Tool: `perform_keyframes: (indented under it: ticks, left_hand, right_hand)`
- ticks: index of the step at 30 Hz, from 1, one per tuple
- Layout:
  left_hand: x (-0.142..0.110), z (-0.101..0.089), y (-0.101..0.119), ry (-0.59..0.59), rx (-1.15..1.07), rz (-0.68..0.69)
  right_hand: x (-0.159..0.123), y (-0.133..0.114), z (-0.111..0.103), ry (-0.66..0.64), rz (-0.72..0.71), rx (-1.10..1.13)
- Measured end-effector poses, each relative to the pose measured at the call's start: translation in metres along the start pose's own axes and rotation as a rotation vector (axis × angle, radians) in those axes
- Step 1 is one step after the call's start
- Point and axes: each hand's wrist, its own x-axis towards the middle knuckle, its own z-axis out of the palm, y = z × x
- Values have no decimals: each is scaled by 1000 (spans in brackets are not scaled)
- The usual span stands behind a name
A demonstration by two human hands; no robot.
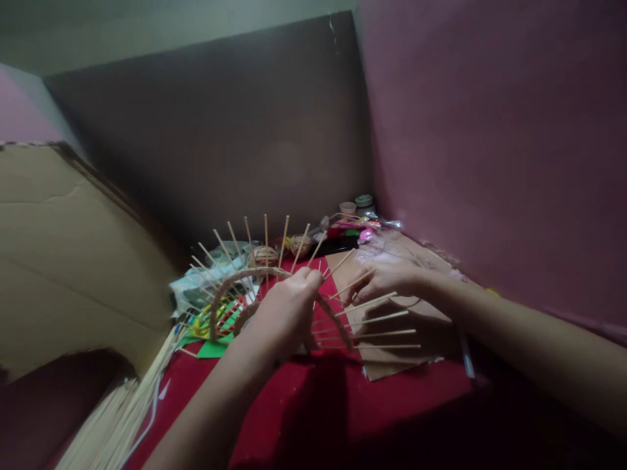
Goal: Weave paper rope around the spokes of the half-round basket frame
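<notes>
My left hand [291,297] is gripping the stick frame [226,286] at the top right of its curved band, thumb and fingers drawn in with little gap showing. The frame is standing up over the red cloth [294,418], its thin sticks fanning outward to both sides. My right hand [385,282] is reaching in from the right, its fingers bending down beside one of the sticks; I am not able to tell whether they are pinching it or only touching.

Some right-hand sticks are running out over a brown board [379,367], where a shadow is falling. My left wrist and forearm are hiding the frame's lower middle. Behind the left part of the frame, green paper [213,349] and a pale cloth [183,287] are showing between sticks. A bundle of loose sticks [108,424] is lying at lower left, below a large cardboard sheet [73,261]. Farther back, twine balls [300,245], a small cup [347,208] and a lidded jar [364,202] are sitting near the dark panel [210,130].
</notes>
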Motion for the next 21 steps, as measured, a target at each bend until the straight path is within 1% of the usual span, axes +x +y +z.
perform_keyframes:
  ticks: [3,6,10,13,14,16,18,19,21]
  left_hand:
    - [13,4,-9,123,62,-5]
    - [21,4,-14,215,78,-41]
    - [23,-7,-15,268,25,-56]
    - [20,-20,-14,298,12,-69]
    - [19,-24,-14,305,13,-69]
    - [18,-32,-14,318,3,-73]
    - [16,-42,-13,342,-14,-94]
    - [16,-48,-13,360,-22,-108]
    - [15,-61,-9,412,-22,-126]
  right_hand:
    - [1,-6,-7,38,-29,27]
    - [1,-10,-12,164,-31,175]
    - [-6,-15,-8,353,107,512]
    - [-13,-19,2,429,201,698]
    - [-15,-20,4,425,204,753]
    - [-18,-19,8,347,149,839]
    - [-18,-15,8,237,20,881]
    - [-17,-13,8,203,-54,886]
    - [-15,-12,9,197,-153,849]
